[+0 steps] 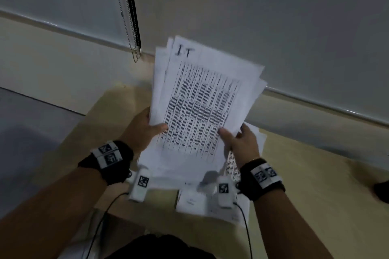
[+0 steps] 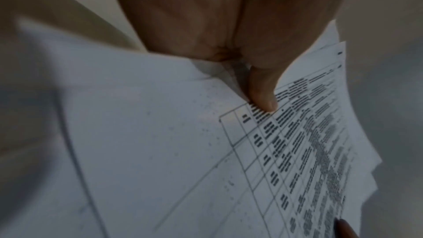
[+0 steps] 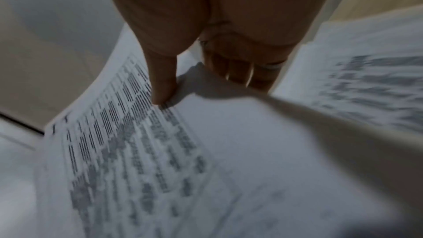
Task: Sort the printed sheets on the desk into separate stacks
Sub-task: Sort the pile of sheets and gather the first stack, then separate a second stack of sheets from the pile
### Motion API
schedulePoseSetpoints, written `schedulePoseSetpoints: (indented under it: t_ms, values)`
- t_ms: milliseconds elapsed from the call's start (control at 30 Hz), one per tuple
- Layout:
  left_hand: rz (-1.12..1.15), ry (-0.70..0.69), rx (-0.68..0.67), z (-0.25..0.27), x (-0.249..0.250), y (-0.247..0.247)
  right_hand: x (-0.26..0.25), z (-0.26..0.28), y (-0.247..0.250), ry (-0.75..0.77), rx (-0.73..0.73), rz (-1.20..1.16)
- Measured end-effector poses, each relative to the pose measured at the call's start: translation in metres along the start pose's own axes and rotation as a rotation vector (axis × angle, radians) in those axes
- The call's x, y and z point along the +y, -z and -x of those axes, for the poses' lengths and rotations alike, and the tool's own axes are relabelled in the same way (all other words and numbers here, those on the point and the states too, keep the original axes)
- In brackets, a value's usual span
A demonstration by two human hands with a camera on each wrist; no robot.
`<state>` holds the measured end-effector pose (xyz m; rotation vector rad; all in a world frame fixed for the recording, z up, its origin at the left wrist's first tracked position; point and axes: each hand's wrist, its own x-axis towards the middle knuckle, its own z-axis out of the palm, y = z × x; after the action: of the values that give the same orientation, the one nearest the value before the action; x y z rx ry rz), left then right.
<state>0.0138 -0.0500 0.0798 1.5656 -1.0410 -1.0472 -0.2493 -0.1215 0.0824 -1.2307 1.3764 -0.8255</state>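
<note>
A loose bundle of printed sheets (image 1: 202,99) is held up off the desk, its top sheet a dense table with "IT" handwritten at the top. My left hand (image 1: 147,126) grips the bundle's lower left edge, thumb (image 2: 263,97) on the print and fingers behind. My right hand (image 1: 237,141) pinches the lower right corner, thumb (image 3: 162,86) on top and fingers curled beneath. More printed sheets (image 1: 231,164) lie on the wooden desk (image 1: 305,174) under my hands. Those sheets show blurred at the right in the right wrist view (image 3: 366,79).
A small white paper or booklet (image 1: 191,200) lies at the desk's near edge. A dark object (image 1: 382,192) sits at the far right edge. A window blind with a bead chain (image 1: 130,27) hangs behind the desk. Cables run from both wrist cameras.
</note>
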Motion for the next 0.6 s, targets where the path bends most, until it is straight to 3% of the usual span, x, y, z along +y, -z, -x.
schedulePoseSetpoints:
  t_ms: [167, 233, 433, 600]
  values:
    - [-0.063, -0.288, 0.147, -0.006, 0.037, -0.005, -0.052, 0.008, 0.008, 0.334, 0.161, -0.194]
    - [-0.040, -0.295, 0.116, -0.004, 0.033, -0.010, -0.052, 0.014, 0.005, 0.385, 0.157, -0.178]
    - [-0.016, -0.297, 0.079, -0.006, 0.008, -0.022, -0.025, 0.009, -0.006, 0.262, 0.184, -0.153]
    - [-0.009, -0.076, 0.051, -0.010, -0.016, -0.036, -0.009, 0.005, -0.011, 0.190, 0.176, -0.139]
